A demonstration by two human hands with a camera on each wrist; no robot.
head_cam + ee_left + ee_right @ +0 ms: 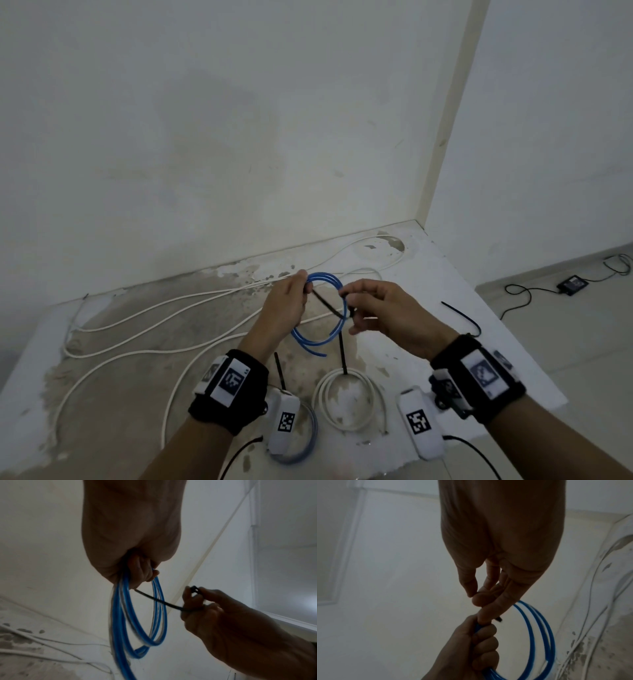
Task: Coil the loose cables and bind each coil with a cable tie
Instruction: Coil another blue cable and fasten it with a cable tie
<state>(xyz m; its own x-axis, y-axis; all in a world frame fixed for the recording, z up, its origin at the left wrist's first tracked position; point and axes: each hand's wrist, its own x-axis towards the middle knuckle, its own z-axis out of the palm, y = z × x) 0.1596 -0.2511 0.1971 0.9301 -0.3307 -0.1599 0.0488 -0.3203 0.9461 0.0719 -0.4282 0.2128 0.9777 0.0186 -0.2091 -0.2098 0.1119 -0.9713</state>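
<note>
While your left hand (pixel 286 308) grips the blue cable coil (pixel 322 313) at centre frame, your right hand (pixel 383 317) pinches the head of a black cable tie (pixel 327 303) crossing it, above 1 white coil (pixel 346 401) at lower centre.

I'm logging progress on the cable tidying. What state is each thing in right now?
blue cable: coiled, held up, not yet bound.
black cable tie: passes through the coil, unfastened.
left hand: grips the coil.
right hand: pinches the tie's head end.
white coil: coiled, on the table.
long white cable: loose, uncoiled.
spare tie: lying unused.
</note>
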